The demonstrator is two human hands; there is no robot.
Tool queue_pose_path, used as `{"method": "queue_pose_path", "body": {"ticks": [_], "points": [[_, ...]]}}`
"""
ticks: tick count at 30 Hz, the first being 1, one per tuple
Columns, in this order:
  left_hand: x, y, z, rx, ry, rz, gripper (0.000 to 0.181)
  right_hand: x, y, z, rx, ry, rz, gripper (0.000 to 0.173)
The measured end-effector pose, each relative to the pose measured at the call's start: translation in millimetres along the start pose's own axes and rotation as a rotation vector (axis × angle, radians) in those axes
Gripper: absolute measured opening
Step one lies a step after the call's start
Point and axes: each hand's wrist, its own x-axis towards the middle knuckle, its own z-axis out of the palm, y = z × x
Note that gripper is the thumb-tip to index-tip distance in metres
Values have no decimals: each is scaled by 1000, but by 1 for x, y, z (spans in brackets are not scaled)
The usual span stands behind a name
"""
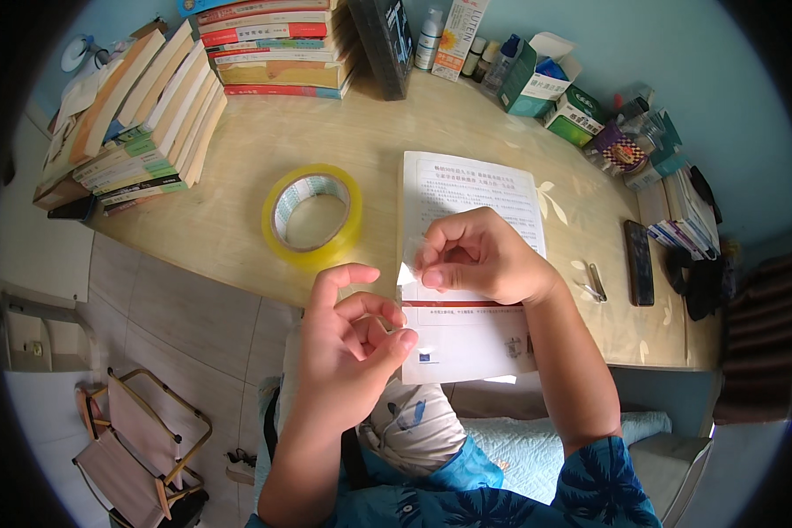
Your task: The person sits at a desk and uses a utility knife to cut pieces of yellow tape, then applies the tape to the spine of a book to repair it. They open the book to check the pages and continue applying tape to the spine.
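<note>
A paperback book [465, 343] lies in front of me with a printed white cover up, its lower end reaching past the desk's front edge. Over its left side, my right hand [478, 261] pinches a glossy strip of clear tape [412, 254] between thumb and fingers. Part of the strip is hard to make out against the cover. My left hand [356, 343] is beside the book's lower left edge, its fingers curled and apart, with nothing clearly seen between them. A large roll of yellowish clear packing tape [353, 234] rests on the desk left of the book.
Book stacks [270, 59] [152, 132] stand at the back left. Bottles, a green wipes box [534, 86] and other boxes line the wall. Nail clippers [594, 284] and a phone [639, 263] lie at right on the desk [237, 224]. A folding chair [145, 442] is on the floor.
</note>
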Motion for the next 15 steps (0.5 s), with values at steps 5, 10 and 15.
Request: {"method": "queue_pose_path", "body": {"ticks": [5,10,15], "points": [[-1,9,2,10,-4,-32,61,3,1,-6,18,-54,-6,8],[3,-8,-5,-57,60,-99,61,13,-8,-4,-152,-50,71,10],[4,-11,-2,-54,88,-114,61,18,-13,-9,-203,-65,108,14]]}}
